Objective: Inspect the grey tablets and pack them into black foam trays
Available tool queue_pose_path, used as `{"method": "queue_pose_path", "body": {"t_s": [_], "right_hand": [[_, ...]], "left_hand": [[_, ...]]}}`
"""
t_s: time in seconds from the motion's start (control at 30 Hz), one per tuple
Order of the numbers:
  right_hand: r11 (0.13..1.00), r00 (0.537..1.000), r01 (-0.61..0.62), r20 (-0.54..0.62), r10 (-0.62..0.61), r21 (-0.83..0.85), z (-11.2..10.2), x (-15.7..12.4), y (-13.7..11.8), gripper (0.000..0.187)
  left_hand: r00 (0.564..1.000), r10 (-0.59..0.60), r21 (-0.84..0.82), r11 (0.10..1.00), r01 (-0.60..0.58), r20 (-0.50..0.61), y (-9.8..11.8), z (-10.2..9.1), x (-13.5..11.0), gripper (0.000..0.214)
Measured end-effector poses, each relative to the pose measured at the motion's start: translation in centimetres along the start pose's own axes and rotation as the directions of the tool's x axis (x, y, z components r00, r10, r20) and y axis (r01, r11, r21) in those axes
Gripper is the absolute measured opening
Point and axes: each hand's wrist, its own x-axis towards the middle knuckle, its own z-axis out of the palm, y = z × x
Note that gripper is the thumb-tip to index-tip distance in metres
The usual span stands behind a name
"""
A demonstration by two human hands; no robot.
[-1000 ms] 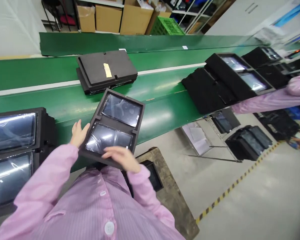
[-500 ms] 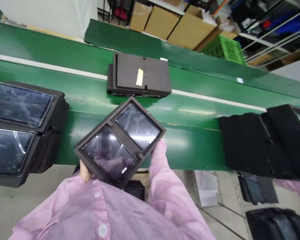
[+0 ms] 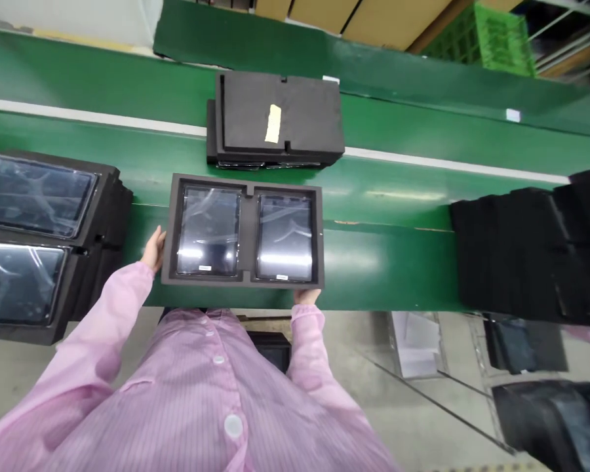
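Observation:
Between my hands is a black foam tray [image 3: 248, 229] with two recesses, held roughly level over the near side of the green table. A dark-screened panel in clear film [image 3: 209, 229] lies in the left recess, and a second screen panel [image 3: 285, 233] fills the right one. My left hand [image 3: 154, 249] grips the tray's left edge. At the lower right corner, my right hand [image 3: 307, 297] holds it from below, its fingers mostly hidden under the foam. Just beyond stands a stack of foam trays [image 3: 307, 118] with a yellow paper slip [image 3: 273, 124] on top.
To the left rises another stack of foam trays [image 3: 98, 216] with screens showing on top. Black foam trays [image 3: 511, 249] crowd the right end of the green table [image 3: 393, 262]. A green crate [image 3: 501, 39] and cardboard boxes [image 3: 388, 19] sit behind. Part of another person's sleeve [image 3: 587, 335] shows at right.
The tray has turned from a slant to nearly square with the table edge and moved away from my body. My left hand has come up along its left side.

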Motion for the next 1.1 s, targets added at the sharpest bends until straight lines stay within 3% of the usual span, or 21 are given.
{"method": "queue_pose_path", "body": {"t_s": [0.1,0.2,0.3,0.47,0.7,0.8,0.87,0.93,1.03,1.07,1.1], "right_hand": [[0.993,0.993,0.113,0.022,-0.113,-0.017,-2.1,-0.3,0.5,0.038],[0.991,0.988,0.127,0.096,-0.122,-0.052,-2.5,0.0,-1.5,0.046],[0.98,0.971,0.132,0.22,-0.098,-0.147,-0.6,0.5,-4.0,0.053],[0.957,0.938,0.167,0.338,-0.08,-0.238,2.9,0.5,-6.3,0.042],[0.935,0.924,0.178,0.378,-0.052,-0.307,3.9,2.2,-6.4,0.041],[0.932,0.919,0.187,0.391,-0.054,-0.311,4.1,2.8,-6.3,0.043],[0.924,0.927,0.187,0.371,-0.055,-0.333,3.9,2.7,-6.4,0.045],[0.901,0.952,0.187,0.297,-0.068,-0.392,3.3,2.3,-6.4,0.045],[0.858,0.972,0.224,0.164,-0.166,-0.462,2.1,1.2,-6.0,0.036],[0.857,0.969,0.245,0.135,-0.206,-0.453,1.7,0.7,-5.6,0.031],[0.865,0.964,0.265,0.115,-0.239,-0.427,1.4,0.3,-5.3,0.026]], "left_hand": [[0.998,-0.065,0.025,0.998,0.065,-0.001,-1.1,-1.8,-2.5,0.066],[0.998,-0.065,0.078,0.995,0.064,0.004,-1.1,-2.4,-3.5,0.069],[1.0,0.01,0.138,0.99,-0.007,-0.021,-0.2,-1.5,-3.0,0.068],[0.994,0.074,0.252,0.966,-0.051,-0.084,0.5,0.0,-2.2,0.056],[0.978,0.024,0.151,0.989,0.008,-0.206,0.3,0.2,-2.3,0.037],[0.974,0.068,0.137,0.99,-0.039,-0.214,-0.6,0.2,-2.6,0.04],[0.975,0.105,0.182,0.981,-0.069,-0.196,-1.9,-0.6,-4.4,0.052],[0.987,0.068,0.316,0.949,-0.018,-0.146,-3.4,-2.4,-8.1,0.058],[0.987,-0.151,0.502,0.851,0.156,-0.05,-5.0,-6.5,-15.8,0.052],[0.962,-0.269,0.577,0.792,0.199,0.037,-5.3,-7.8,-18.2,0.05],[0.954,-0.296,0.636,0.744,0.205,0.038,-5.4,-9.1,-20.3,0.047]]}}
